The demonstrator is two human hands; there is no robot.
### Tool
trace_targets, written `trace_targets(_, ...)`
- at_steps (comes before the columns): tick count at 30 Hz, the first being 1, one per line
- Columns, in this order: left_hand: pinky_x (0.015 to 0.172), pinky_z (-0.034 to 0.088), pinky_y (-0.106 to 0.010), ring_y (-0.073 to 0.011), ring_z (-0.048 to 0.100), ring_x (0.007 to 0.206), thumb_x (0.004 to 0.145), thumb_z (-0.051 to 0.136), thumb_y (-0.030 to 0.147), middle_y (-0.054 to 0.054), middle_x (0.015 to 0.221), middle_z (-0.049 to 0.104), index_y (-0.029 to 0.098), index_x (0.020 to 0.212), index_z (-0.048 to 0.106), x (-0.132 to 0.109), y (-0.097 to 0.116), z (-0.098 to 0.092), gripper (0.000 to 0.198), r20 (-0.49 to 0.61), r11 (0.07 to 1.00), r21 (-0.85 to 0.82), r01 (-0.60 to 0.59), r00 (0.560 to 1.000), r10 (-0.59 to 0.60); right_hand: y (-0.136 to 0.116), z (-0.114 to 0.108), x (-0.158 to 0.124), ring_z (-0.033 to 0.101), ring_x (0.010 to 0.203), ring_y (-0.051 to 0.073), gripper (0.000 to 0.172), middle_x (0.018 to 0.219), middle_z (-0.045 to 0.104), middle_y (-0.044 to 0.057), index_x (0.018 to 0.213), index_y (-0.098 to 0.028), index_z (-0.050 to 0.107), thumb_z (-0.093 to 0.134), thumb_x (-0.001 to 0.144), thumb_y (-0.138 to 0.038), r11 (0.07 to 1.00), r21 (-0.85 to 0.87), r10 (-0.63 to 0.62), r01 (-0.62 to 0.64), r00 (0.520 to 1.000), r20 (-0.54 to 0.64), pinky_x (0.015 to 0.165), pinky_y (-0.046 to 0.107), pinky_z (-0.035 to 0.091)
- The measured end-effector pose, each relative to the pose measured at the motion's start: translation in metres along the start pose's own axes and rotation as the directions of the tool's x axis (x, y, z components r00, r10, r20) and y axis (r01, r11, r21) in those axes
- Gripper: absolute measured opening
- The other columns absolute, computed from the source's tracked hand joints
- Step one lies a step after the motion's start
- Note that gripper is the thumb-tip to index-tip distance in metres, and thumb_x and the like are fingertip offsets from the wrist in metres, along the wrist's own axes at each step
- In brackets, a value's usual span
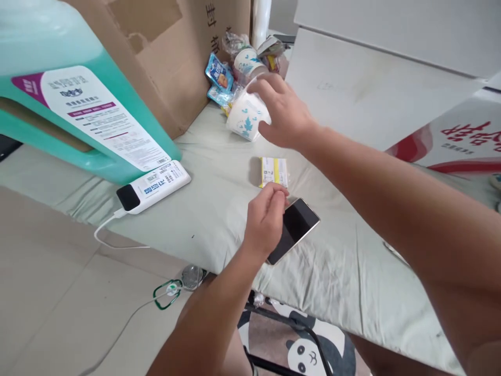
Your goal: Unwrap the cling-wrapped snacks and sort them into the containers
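Note:
My right hand point(284, 109) reaches to a white paper cup point(246, 117) with blue leaf prints, which sits tilted. Its fingers curl over the cup's upper edge and the thumb lies against the near side. My left hand point(266, 219) is closed, thumb pressed on the curled fingers; whatever may be inside is hidden. Under and beside it lies a black-screened phone point(299, 222). Just beyond those fingers is a small yellow and white packet point(274, 172), flat on the pale green cloth point(211, 209).
At left stand a large jug of green liquid point(129, 115) and a white power bank point(156, 185) with a cable. Behind are a cardboard box point(168, 68), blue snack packets point(219, 73) and another paper cup point(247, 61). White boxes point(352, 83) stand at right.

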State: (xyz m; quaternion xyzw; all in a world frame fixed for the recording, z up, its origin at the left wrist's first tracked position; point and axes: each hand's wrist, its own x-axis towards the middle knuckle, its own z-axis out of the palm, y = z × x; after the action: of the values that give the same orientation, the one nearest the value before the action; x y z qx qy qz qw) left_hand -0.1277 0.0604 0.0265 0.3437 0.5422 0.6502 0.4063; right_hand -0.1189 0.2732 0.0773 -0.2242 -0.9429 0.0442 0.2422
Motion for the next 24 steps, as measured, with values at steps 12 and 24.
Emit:
trace_targets(12, 0.060, 0.040, -0.025, -0.0109, 0.046, 0.061, 0.092, 0.054, 0.024, 0.004, 0.063, 0.048, 0.022, 0.072, 0.049, 0.007, 0.009, -0.018, 0.021, -0.037, 0.992, -0.061, -0.109, 0.994, 0.107, -0.012, -0.014, -0.023, 0.059, 0.111, 0.035, 0.008, 0.100, 0.067, 0.011, 0.088, -0.029, 0.063, 0.070, 0.086, -0.033, 0.996, -0.087, 0.027, -0.017, 0.992, 0.123, 0.088, 0.054, 0.051)
trace_targets(24, 0.055, 0.036, -0.026, -0.0113, 0.042, 0.056, 0.092, 0.054, 0.027, 0.003, 0.059, 0.044, 0.022, 0.067, 0.047, -0.015, 0.002, 0.035, 0.026, 0.165, 0.981, 0.043, -0.188, 0.970, 0.178, -0.037, -0.087, -0.307, 0.070, 0.091, 0.029, 0.005, 0.090, 0.065, 0.008, 0.086, -0.026, 0.072, 0.072, 0.090, -0.029, 0.873, -0.247, 0.313, -0.420, 0.872, -0.376, 0.082, 0.048, 0.055)
